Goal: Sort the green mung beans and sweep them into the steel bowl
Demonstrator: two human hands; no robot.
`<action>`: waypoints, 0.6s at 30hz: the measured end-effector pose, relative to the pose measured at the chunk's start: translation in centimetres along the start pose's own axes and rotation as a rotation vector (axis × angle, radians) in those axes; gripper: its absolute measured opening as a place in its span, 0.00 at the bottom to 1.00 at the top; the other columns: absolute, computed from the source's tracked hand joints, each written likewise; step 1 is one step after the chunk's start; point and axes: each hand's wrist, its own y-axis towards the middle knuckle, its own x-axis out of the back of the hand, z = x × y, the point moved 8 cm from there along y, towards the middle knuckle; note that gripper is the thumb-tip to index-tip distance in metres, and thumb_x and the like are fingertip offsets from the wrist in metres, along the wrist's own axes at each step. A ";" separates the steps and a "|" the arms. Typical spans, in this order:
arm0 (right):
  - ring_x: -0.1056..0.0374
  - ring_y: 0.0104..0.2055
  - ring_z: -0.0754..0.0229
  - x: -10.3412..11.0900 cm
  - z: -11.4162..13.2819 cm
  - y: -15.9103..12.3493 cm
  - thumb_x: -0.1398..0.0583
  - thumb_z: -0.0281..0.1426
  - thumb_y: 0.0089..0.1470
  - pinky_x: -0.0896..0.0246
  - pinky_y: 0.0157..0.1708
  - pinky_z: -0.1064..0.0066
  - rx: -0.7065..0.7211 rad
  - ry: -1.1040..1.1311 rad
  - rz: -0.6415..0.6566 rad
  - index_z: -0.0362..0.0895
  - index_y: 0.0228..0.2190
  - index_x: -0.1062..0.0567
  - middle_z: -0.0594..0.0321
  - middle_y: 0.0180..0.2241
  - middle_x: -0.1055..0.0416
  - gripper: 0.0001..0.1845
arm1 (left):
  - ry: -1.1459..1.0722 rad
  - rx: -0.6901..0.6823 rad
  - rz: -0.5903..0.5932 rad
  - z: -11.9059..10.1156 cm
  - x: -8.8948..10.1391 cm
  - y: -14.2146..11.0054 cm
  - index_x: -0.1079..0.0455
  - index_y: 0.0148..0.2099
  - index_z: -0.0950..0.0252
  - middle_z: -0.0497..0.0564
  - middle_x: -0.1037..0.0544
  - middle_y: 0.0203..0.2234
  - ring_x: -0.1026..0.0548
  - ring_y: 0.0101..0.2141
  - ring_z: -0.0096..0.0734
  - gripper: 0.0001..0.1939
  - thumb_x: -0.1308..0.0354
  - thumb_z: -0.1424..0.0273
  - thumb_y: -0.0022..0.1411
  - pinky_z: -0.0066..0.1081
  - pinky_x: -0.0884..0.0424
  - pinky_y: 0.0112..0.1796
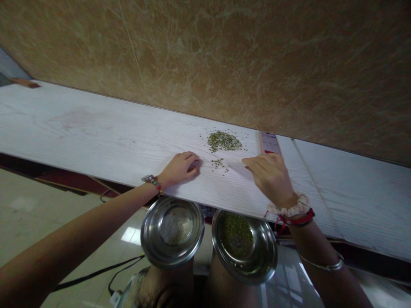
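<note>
Small green beans, mung beans by their look, lie in a loose pile [223,141] on the white wood-grain counter [105,132]. A smaller cluster of beans [218,163] sits nearer to me, between my hands. My left hand [181,168] rests on the counter left of this cluster, fingers loosely curled, thumb apart, and nothing visible in it. On the other side, my right hand [268,174] has its fingers pinched together. A thin, pale, blurred thing [236,164] reaches from its fingertips toward the cluster; its kind is unclear.
Below the counter edge, a steel bowl [146,233] with whitish grains and another steel bowl [268,256] with green beans rest on my legs. A phone-like flat object [269,143] lies beyond my right hand. A brown marbled wall [205,60] borders the counter.
</note>
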 end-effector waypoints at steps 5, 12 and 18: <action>0.33 0.35 0.60 0.1 0.1 -0.1 0.46 0.21 0.57 0.48 0.41 0.65 -0.039 -0.009 -0.009 0.44 0.39 0.26 0.62 0.31 0.23 0.12 | 0.002 0.004 -0.005 0.0 0.0 -0.1 0.32 0.47 0.64 0.55 0.25 0.45 0.28 0.45 0.41 0.13 0.48 0.69 0.59 0.41 0.32 0.45; 0.33 0.32 0.59 -0.5 -0.6 -1.0 0.46 0.23 0.59 0.47 0.39 0.66 -0.039 -0.070 -0.043 0.42 0.37 0.26 0.61 0.29 0.23 0.09 | -0.007 0.003 -0.012 0.0 0.0 -0.1 0.32 0.47 0.64 0.56 0.25 0.45 0.28 0.46 0.42 0.13 0.48 0.67 0.60 0.42 0.32 0.46; 0.32 0.34 0.59 -0.1 -0.5 -0.8 0.46 0.24 0.59 0.46 0.41 0.65 -0.092 -0.026 -0.072 0.44 0.38 0.26 0.62 0.30 0.23 0.10 | -0.014 0.008 0.005 0.0 0.0 0.0 0.32 0.47 0.65 0.57 0.25 0.46 0.28 0.46 0.42 0.13 0.48 0.68 0.60 0.42 0.31 0.45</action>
